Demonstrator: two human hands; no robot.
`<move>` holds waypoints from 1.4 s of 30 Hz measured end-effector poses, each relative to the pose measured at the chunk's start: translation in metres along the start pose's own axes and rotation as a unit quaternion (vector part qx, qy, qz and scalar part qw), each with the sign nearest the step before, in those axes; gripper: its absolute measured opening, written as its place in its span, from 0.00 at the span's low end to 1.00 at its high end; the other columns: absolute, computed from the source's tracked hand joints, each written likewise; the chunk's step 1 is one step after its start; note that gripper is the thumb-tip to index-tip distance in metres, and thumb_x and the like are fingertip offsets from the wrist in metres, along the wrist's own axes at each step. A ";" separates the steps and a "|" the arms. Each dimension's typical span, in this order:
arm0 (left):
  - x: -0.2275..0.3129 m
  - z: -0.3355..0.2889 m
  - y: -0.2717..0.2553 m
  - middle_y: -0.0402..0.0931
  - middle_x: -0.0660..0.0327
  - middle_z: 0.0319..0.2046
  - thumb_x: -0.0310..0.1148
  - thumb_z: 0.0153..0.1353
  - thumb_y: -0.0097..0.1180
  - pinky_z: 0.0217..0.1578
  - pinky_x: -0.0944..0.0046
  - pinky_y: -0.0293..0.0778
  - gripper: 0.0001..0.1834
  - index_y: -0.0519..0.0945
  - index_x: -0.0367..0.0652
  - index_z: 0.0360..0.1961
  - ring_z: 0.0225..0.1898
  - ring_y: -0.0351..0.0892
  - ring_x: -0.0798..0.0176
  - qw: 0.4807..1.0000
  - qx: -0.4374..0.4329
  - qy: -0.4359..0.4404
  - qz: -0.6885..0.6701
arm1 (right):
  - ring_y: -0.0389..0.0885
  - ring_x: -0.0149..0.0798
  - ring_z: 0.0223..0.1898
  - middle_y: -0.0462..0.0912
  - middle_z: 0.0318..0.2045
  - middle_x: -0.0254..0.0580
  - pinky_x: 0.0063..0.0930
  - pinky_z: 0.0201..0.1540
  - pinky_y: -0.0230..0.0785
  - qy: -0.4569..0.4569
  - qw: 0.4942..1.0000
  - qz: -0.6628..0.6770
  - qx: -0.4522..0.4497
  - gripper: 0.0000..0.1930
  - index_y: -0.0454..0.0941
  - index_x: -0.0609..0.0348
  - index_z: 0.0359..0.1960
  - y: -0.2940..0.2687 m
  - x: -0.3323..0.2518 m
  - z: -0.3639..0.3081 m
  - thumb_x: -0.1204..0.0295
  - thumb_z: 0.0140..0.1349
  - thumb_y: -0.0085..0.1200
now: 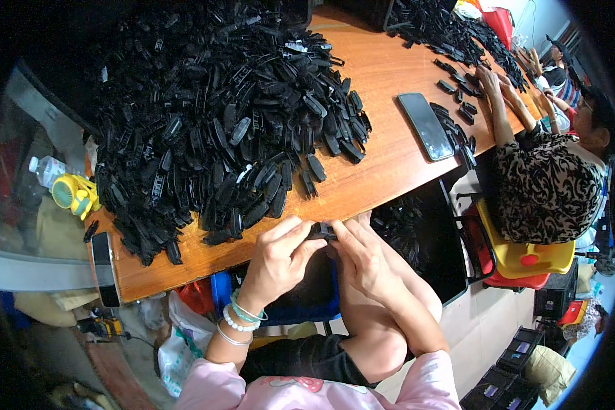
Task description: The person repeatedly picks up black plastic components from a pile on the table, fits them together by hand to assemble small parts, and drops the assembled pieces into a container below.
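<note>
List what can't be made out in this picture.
Head view: small black plastic piece, partly covered by the left hand and right hand.
Head view: large heap of black plastic parts, lower layers hidden by upper ones, far side cut by the top edge.
Head view: blue plastic container, partly behind the left forearm.

From here I see the person's bare left hand (280, 251) and bare right hand (367, 258) held close together, fingers (347, 237) bent in a pinch. Both bare forearms (415, 316) slant in toward each other.
</note>
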State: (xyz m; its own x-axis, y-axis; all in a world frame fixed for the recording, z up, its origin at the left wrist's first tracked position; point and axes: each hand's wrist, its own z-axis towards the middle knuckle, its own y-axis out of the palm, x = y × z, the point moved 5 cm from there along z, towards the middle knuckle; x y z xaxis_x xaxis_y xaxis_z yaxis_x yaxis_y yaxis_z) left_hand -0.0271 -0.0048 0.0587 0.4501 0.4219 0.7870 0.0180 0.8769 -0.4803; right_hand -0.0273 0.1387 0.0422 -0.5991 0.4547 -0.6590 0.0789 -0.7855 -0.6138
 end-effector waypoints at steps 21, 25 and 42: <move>-0.025 0.010 0.029 0.75 0.60 0.28 0.37 0.61 0.55 0.21 0.69 0.67 0.14 0.80 0.35 0.37 0.24 0.73 0.69 0.977 0.099 -0.120 -0.148 | 0.75 0.28 0.26 0.77 0.30 0.40 0.19 0.30 0.68 0.320 0.864 0.388 0.005 0.08 0.77 0.70 0.37 -0.002 0.040 -0.019 0.75 0.60 0.54; -0.031 0.046 0.025 0.73 0.52 0.29 0.40 0.56 0.59 0.24 0.54 0.72 0.15 0.76 0.37 0.27 0.27 0.77 0.49 0.936 0.091 -0.084 0.328 | 0.75 0.33 0.23 0.75 0.23 0.42 0.21 0.28 0.67 0.041 0.990 0.134 -0.006 0.08 0.78 0.66 0.35 0.000 0.028 -0.001 0.73 0.59 0.55; -0.030 0.036 0.030 0.74 0.45 0.30 0.26 0.49 0.60 0.29 0.53 0.74 0.11 0.70 0.34 0.30 0.29 0.77 0.44 0.960 0.068 -0.122 0.242 | 0.69 0.46 0.40 0.71 0.36 0.42 0.35 0.41 0.63 -0.146 0.955 -0.203 0.157 0.13 0.77 0.56 0.36 0.019 0.055 0.150 0.78 0.45 0.54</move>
State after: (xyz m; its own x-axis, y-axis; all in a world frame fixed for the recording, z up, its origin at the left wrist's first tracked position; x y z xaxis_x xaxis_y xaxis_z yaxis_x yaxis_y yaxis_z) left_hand -0.0722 0.0169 0.0353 0.1538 0.8140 0.5601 -0.2654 0.5801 -0.7701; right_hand -0.1783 0.0860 0.0598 -0.7296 0.6484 -0.2174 -0.4229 -0.6776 -0.6017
